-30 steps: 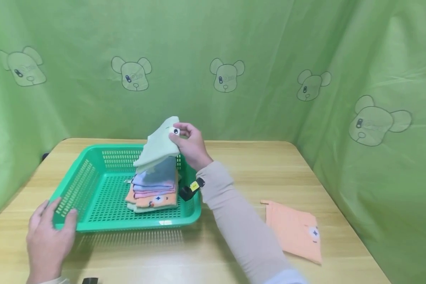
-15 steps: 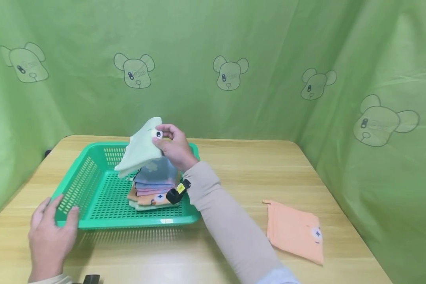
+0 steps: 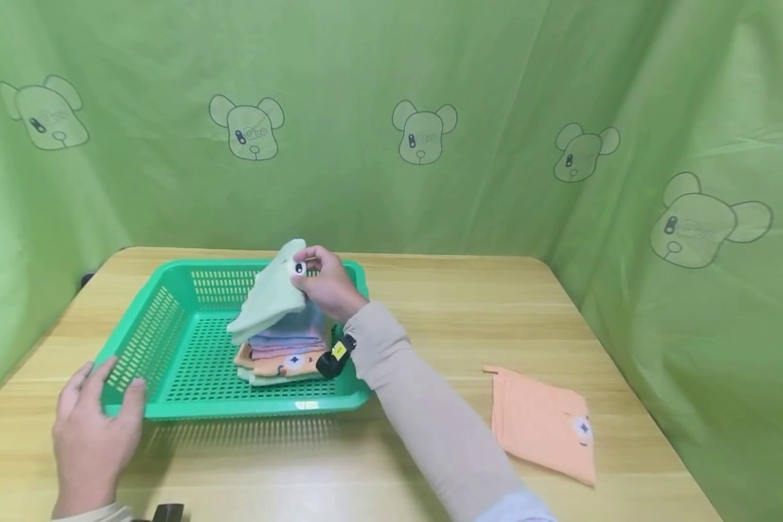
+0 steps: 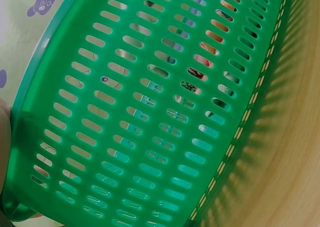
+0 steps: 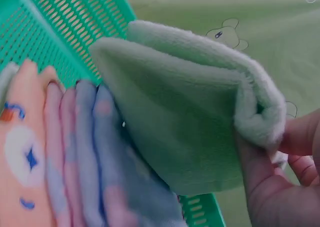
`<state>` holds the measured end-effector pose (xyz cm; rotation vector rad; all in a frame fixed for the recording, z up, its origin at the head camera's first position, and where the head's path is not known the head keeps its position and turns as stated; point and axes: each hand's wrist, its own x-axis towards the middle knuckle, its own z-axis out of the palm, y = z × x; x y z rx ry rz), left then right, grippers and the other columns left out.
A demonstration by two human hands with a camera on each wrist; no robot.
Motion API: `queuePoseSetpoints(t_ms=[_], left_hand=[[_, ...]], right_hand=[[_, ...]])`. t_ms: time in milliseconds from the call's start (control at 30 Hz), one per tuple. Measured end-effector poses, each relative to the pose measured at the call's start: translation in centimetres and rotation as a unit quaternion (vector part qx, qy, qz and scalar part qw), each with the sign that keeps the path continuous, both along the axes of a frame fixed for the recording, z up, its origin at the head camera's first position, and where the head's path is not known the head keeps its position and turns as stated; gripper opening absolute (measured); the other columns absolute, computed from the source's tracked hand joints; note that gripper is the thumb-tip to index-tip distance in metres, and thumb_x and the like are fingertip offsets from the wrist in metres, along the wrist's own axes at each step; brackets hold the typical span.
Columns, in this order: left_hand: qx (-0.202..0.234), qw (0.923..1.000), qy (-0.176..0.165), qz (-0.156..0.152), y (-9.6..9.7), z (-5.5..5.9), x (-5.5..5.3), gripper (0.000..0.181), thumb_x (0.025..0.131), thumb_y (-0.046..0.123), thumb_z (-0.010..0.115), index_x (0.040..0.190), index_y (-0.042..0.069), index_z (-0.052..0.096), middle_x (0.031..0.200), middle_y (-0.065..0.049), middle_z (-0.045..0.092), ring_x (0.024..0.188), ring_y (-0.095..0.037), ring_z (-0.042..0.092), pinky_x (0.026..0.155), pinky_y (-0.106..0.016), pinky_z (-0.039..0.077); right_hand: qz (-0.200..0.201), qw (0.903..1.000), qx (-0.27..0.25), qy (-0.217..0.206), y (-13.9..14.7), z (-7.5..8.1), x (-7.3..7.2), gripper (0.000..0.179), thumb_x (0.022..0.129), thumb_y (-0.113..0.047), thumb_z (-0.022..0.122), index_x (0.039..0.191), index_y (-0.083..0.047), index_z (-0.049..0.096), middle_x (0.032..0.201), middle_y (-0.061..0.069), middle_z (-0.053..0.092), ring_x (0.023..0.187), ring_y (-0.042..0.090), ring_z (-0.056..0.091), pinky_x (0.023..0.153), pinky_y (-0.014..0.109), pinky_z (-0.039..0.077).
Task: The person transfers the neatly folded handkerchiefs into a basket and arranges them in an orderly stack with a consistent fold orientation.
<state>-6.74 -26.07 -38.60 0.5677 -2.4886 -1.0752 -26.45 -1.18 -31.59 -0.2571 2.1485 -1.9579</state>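
Note:
My right hand (image 3: 331,284) pinches a folded pale green towel (image 3: 270,293) by its right edge, thumb on one side and fingers on the other. The towel hangs tilted close over a stack of folded towels; in the right wrist view its fold (image 5: 175,97) shows beside the blue, pink and orange towels (image 5: 85,152). That stack stands in the right part of a green plastic basket (image 3: 235,412). At the basket's front left corner my left hand (image 3: 96,435) rests on the rim, thumb and fingers spread over it. The left wrist view mostly shows the basket's slotted wall (image 4: 150,107).
A folded orange towel (image 3: 541,424) with a printed face lies on the wooden table (image 3: 444,304), right of the basket. Green curtains (image 3: 339,188) with bear outlines hang behind the table and at its sides.
The right hand has carried the pale green towel left, then lowered it over the stack and slightly back right. The left hand stays at the basket's corner.

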Motion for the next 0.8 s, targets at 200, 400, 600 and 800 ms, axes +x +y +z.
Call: queuePoseSetpoints(t_ms=[200, 400, 600, 800], left_hand=[[-0.002, 1.0000, 0.006, 0.000, 0.0, 0.0, 0.0, 0.059, 0.098, 0.030, 0.051, 0.149, 0.006, 0.034, 0.157, -0.022, 0.017, 0.137, -0.055, 0.017, 0.102, -0.077, 0.015], [-0.003, 0.9999, 0.012, 0.003, 0.0, 0.1, 0.1, 0.058, 0.098, 0.029, 0.052, 0.149, 0.006, 0.035, 0.157, -0.021, 0.018, 0.137, -0.054, 0.018, 0.103, -0.076, 0.015], [-0.002, 0.9999, 0.016, 0.002, 0.1, 0.1, 0.1, 0.058, 0.098, 0.028, 0.052, 0.148, 0.005, 0.036, 0.157, -0.021, 0.019, 0.137, -0.053, 0.018, 0.104, -0.075, 0.014], [0.002, 1.0000, 0.006, 0.003, 0.1, 0.0, 0.1, 0.059, 0.098, 0.029, 0.051, 0.149, 0.006, 0.034, 0.158, -0.021, 0.017, 0.138, -0.053, 0.017, 0.104, -0.076, 0.014]], right_hand=[[-0.004, 0.9983, 0.056, -0.015, 1.2, -0.9, -0.1, 0.028, 0.083, 0.017, 0.059, 0.104, -0.001, 0.055, 0.092, 0.008, 0.046, 0.081, 0.017, 0.048, 0.064, 0.022, 0.052], [0.004, 0.9932, 0.098, -0.062, 2.0, -1.2, -0.2, 0.034, 0.084, 0.014, 0.057, 0.115, -0.001, 0.054, 0.104, 0.012, 0.052, 0.086, 0.022, 0.055, 0.066, 0.026, 0.056], [0.029, 0.9900, 0.099, -0.096, 2.4, -1.2, -0.2, 0.043, 0.086, 0.015, 0.047, 0.127, 0.002, 0.050, 0.116, 0.014, 0.052, 0.082, 0.020, 0.055, 0.067, 0.027, 0.056], [0.056, 0.9880, 0.104, -0.100, 3.1, -0.6, 0.1, 0.040, 0.097, 0.004, 0.044, 0.137, 0.002, 0.043, 0.130, 0.017, 0.049, 0.107, 0.029, 0.058, 0.087, 0.039, 0.056]])
